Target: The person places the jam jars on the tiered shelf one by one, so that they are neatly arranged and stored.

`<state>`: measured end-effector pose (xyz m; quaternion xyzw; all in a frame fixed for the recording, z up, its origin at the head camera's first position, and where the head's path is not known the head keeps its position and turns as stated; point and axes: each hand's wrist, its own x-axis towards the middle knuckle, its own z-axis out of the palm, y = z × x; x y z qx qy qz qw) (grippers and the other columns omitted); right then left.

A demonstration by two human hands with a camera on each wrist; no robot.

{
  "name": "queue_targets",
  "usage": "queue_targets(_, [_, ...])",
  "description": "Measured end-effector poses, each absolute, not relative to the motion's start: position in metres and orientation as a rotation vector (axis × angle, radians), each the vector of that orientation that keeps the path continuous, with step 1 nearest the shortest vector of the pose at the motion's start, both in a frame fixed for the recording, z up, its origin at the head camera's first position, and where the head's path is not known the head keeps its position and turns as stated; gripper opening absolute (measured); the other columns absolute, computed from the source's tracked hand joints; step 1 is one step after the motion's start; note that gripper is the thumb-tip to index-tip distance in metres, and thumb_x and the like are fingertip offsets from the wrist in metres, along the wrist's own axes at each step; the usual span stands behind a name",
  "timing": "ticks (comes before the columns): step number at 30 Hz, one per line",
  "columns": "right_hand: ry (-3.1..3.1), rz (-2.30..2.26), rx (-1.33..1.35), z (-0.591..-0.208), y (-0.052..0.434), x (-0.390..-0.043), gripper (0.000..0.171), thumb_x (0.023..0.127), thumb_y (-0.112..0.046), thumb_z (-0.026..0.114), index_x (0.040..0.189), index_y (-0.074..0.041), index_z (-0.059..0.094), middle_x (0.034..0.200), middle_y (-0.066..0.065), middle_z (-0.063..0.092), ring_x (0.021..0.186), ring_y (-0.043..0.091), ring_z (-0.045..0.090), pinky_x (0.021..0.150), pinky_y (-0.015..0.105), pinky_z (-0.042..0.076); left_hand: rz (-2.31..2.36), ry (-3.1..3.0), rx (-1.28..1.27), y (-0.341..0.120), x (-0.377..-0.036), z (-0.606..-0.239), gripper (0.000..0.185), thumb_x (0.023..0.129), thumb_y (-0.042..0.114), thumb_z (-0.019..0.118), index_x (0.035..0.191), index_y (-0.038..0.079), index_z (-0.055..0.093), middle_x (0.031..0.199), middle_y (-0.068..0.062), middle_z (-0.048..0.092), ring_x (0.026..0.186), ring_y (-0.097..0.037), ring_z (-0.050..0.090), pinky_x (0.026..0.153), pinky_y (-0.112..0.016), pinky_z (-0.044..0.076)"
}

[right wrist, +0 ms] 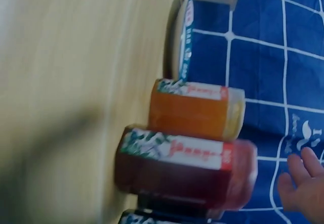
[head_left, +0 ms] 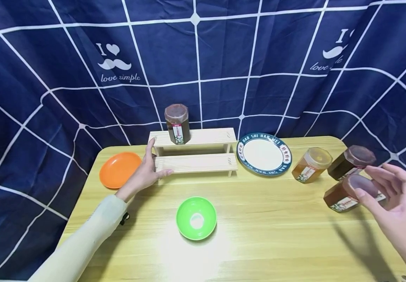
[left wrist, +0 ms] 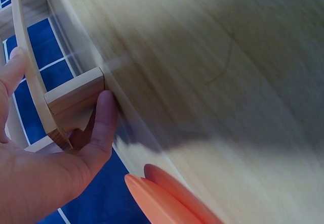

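1. One wood-grain table (head_left: 259, 235), white-gridded navy cloth (head_left: 224, 51) behind;
2. left hand (head_left: 145, 170) grips pale two-tier wooden rack (head_left: 195, 163); right hand (head_left: 400, 207), relaxed, beside red-brown faceted jar (head_left: 341, 196) on table;
3. right wrist view alone shows them apart.

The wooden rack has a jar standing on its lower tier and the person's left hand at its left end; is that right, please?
The jar is not lower down: the head view shows it on the upper tier; the rest holds.
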<state>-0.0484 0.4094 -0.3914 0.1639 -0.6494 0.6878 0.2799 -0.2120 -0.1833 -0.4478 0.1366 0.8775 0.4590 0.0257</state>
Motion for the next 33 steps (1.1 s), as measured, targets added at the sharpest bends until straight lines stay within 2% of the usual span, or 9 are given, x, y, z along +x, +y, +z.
queue_targets(5, [-1.835,1.793,0.296,-0.398,0.419,-0.048,0.087,0.078,0.042,0.051,0.156,0.006,0.04,0.144,0.018,0.06,0.137,0.021,0.057,0.114,0.021,0.039,1.439,2.71,0.454,-0.186,-0.211,-0.447,0.128,0.094,0.021,0.091,0.173,0.02,-0.01,0.142,-0.038,0.05,0.119,-0.044,0.057,0.109,-0.063,0.043])
queue_targets(9, [-1.923,1.746,0.237,-0.404,0.427,-0.05,0.088,0.08,0.041,0.054,0.158,0.003,0.04,0.146,0.013,0.058,0.137,0.017,0.056,0.112,0.017,0.039,1.428,2.741,0.47,-0.187,-0.212,-0.448,0.128,0.093,0.026,0.091,0.173,0.019,-0.008,0.146,-0.039,0.046,0.122,-0.044,0.056,0.11,-0.065,0.041])
queue_targets(15, [-2.051,1.632,0.154,-0.417,0.439,-0.052,0.086,0.083,0.037,0.059,0.158,-0.002,0.043,0.147,0.004,0.055,0.138,0.012,0.053,0.116,0.015,0.033,1.423,2.712,0.423,-0.187,-0.212,-0.447,0.128,0.094,0.02,0.091,0.173,0.02,-0.01,0.143,-0.037,0.048,0.122,-0.045,0.056,0.111,-0.063,0.042])
queue_targets(18, [-2.191,1.505,0.096,-0.425,0.445,-0.053,0.089,0.084,0.035,0.062,0.159,-0.009,0.042,0.146,-0.004,0.053,0.135,0.006,0.052,0.114,0.013,0.033,1.429,2.714,0.43,-0.187,-0.212,-0.448,0.129,0.093,0.019,0.091,0.173,0.019,-0.01,0.145,-0.037,0.047,0.122,-0.044,0.056,0.111,-0.063,0.042])
queue_targets(21, [-2.306,1.429,0.053,-0.433,0.452,-0.055,0.091,0.086,0.03,0.066,0.159,-0.018,0.038,0.142,-0.01,0.051,0.127,-0.003,0.054,0.107,0.009,0.037,1.428,2.743,0.453,-0.192,-0.218,-0.457,0.131,0.091,0.029,0.093,0.174,0.021,-0.009,0.144,-0.034,0.05,0.121,-0.04,0.058,0.109,-0.06,0.043])
queue_targets(25, [-2.262,1.655,0.105,-0.447,0.462,-0.058,0.094,0.087,0.03,0.066,0.158,-0.021,0.032,0.136,-0.009,0.053,0.121,-0.009,0.058,0.098,0.005,0.041,1.428,2.776,0.481,-0.2,-0.23,-0.479,0.135,0.088,0.041,0.095,0.174,0.026,-0.007,0.149,-0.032,0.049,0.124,-0.039,0.057,0.109,-0.058,0.044])
queue_targets(28, [-2.201,1.805,0.156,-0.456,0.468,-0.058,0.097,0.086,0.033,0.064,0.16,-0.019,0.029,0.134,-0.009,0.057,0.118,-0.009,0.061,0.095,0.005,0.043,1.442,2.759,0.483,-0.205,-0.242,-0.497,0.138,0.086,0.043,0.096,0.174,0.032,-0.01,0.155,-0.03,0.045,0.129,-0.039,0.055,0.113,-0.059,0.042])
queue_targets(33, [-2.142,1.886,0.184,-0.465,0.474,-0.058,0.099,0.085,0.035,0.063,0.161,-0.018,0.028,0.135,-0.008,0.06,0.117,-0.007,0.065,0.094,0.007,0.046,1.461,2.734,0.472,-0.211,-0.255,-0.518,0.141,0.083,0.047,0.098,0.171,0.045,-0.012,0.149,-0.023,0.052,0.125,-0.03,0.059,0.115,-0.058,0.041])
